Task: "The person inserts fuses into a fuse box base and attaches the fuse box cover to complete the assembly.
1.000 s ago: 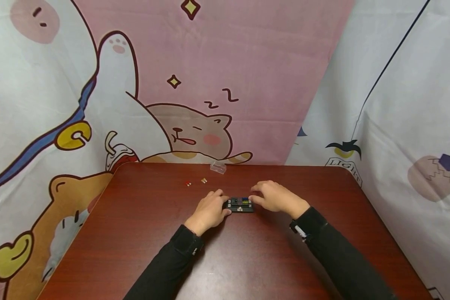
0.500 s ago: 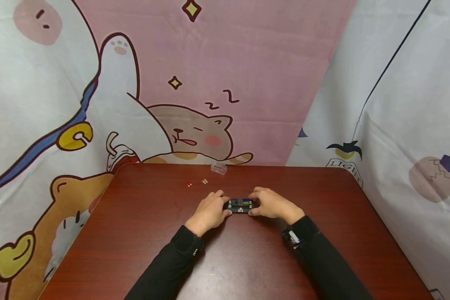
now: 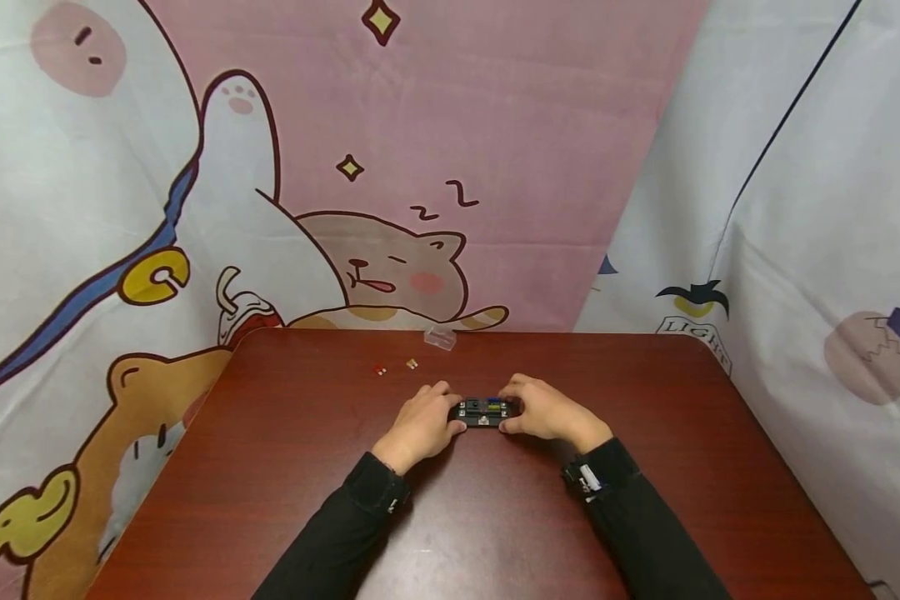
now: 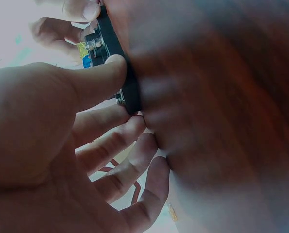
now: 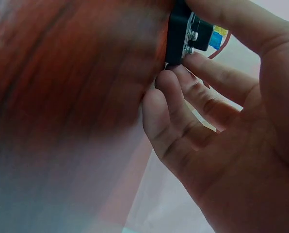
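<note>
Fuse block (image 3: 482, 410): lies flat, long axis left to right.
Hands: your left hand (image 3: 420, 423) and right hand (image 3: 543, 410) each grip one end.
Beyond: two small fuses (image 3: 395, 366), clear cover (image 3: 440, 336), far side of the table (image 3: 292, 467).

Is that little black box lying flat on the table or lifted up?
Flat. The black box rests on the table, gripped at its ends by the left hand and right hand.

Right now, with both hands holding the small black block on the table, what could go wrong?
1. The black block is pinched only at its ends by the left hand and right hand; it may slip.
2. The small loose pieces near the far edge could get knocked off the table.
</note>
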A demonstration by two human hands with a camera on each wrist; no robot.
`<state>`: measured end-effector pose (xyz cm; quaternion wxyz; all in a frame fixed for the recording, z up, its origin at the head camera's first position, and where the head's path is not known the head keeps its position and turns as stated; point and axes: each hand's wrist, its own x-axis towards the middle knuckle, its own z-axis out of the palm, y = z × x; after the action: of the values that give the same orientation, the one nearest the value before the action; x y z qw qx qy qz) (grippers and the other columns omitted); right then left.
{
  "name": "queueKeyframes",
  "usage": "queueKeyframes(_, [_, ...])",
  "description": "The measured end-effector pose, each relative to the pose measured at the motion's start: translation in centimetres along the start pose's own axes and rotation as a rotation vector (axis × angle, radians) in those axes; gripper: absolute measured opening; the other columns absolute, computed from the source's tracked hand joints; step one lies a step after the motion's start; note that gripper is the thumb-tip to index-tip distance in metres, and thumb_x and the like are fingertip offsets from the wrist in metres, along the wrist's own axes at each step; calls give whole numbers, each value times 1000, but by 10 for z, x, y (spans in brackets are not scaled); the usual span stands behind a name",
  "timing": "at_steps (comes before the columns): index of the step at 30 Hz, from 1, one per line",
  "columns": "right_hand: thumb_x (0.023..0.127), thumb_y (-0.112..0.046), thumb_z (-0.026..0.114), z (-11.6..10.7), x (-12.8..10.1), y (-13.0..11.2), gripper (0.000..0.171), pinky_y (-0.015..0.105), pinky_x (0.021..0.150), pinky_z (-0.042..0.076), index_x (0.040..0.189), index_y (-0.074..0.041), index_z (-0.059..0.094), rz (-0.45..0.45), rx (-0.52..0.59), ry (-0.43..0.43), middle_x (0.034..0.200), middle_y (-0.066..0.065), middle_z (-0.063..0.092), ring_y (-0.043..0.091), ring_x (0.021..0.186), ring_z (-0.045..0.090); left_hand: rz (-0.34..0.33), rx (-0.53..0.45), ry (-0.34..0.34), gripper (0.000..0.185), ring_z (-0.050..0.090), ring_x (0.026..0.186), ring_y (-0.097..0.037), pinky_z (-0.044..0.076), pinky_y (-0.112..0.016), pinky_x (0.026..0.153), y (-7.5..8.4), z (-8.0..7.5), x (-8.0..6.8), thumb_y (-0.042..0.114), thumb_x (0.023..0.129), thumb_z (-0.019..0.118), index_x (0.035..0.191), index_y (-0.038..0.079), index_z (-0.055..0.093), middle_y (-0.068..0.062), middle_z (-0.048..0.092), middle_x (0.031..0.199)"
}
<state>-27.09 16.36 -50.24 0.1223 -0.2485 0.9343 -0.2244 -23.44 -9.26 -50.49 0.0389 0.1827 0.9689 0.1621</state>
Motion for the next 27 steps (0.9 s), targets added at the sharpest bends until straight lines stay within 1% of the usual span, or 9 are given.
queueKeyframes(4, [94, -30, 88, 0, -2, 2, 49, 39, 91, 54, 138, -13, 74, 16, 8, 9, 125, -2, 66, 15, 98, 60, 13, -7, 8, 49, 62, 120, -27, 58, -49, 100, 2, 1, 1, 36, 104, 79, 146, 14, 72, -4, 67, 134])
queueKeyframes(9, [94, -31, 88, 3, -1, 4, 50, 38, 90, 54, 138, -13, 74, 4, 10, 13, 125, -2, 66, 14, 98, 60, 13, -4, 5, 50, 63, 120, -26, 58, -48, 102, 1, -1, -2, 35, 102, 81, 146, 12, 72, -5, 68, 135])
queueKeyframes(12, [94, -31, 88, 4, -1, 4, 50, 39, 89, 53, 138, -12, 74, -5, 5, 16, 126, -1, 66, 14, 98, 59, 15, -26, -9, 53, 64, 123, -29, 57, -48, 106, 0, -5, -5, 34, 102, 81, 148, 10, 70, -8, 69, 139])
queueKeyframes(15, [94, -31, 88, 4, -3, 6, 50, 39, 90, 53, 139, -13, 74, 3, 4, 17, 127, -2, 66, 14, 99, 59, 15, -53, -32, 54, 66, 131, -33, 56, -52, 111, -2, -12, -7, 33, 104, 79, 150, 8, 67, -13, 69, 146])
queueKeyframes(17, [94, -31, 88, 4, -5, 8, 50, 39, 90, 53, 138, -13, 74, 5, -1, 18, 127, -2, 66, 14, 99, 59, 9, -58, -42, 48, 70, 130, -35, 57, -55, 109, -7, -17, -6, 33, 106, 77, 147, 8, 70, -15, 72, 142])
queueKeyframes(19, [94, -31, 88, 3, -6, 8, 50, 40, 91, 53, 138, -13, 74, 4, 2, 17, 127, -1, 66, 14, 99, 59, -17, -49, -41, 42, 72, 128, -36, 58, -57, 106, -16, -26, -5, 34, 106, 76, 141, 10, 75, -14, 76, 137])
queueKeyframes(21, [95, -32, 87, 3, -5, 7, 49, 39, 91, 53, 139, -13, 74, -2, 3, 13, 127, -1, 65, 14, 100, 59, -59, -31, -21, 37, 74, 123, -37, 59, -60, 102, -31, -37, -2, 35, 107, 74, 135, 11, 78, -13, 79, 132])
queueKeyframes(25, [96, -33, 87, 3, -2, 5, 50, 39, 92, 53, 140, -13, 74, -3, 21, 7, 127, -2, 65, 15, 101, 59, -170, 2, 39, 36, 75, 120, -42, 58, -64, 101, -74, -64, 4, 34, 109, 71, 132, 8, 79, -16, 79, 132])
queueKeyframes(27, [96, -33, 87, 4, -1, 5, 50, 39, 92, 53, 140, -13, 74, 7, 22, 8, 128, -2, 65, 15, 102, 59, -199, 16, 55, 33, 76, 116, -43, 59, -64, 98, -97, -75, 10, 30, 109, 69, 130, 6, 78, -19, 79, 129])
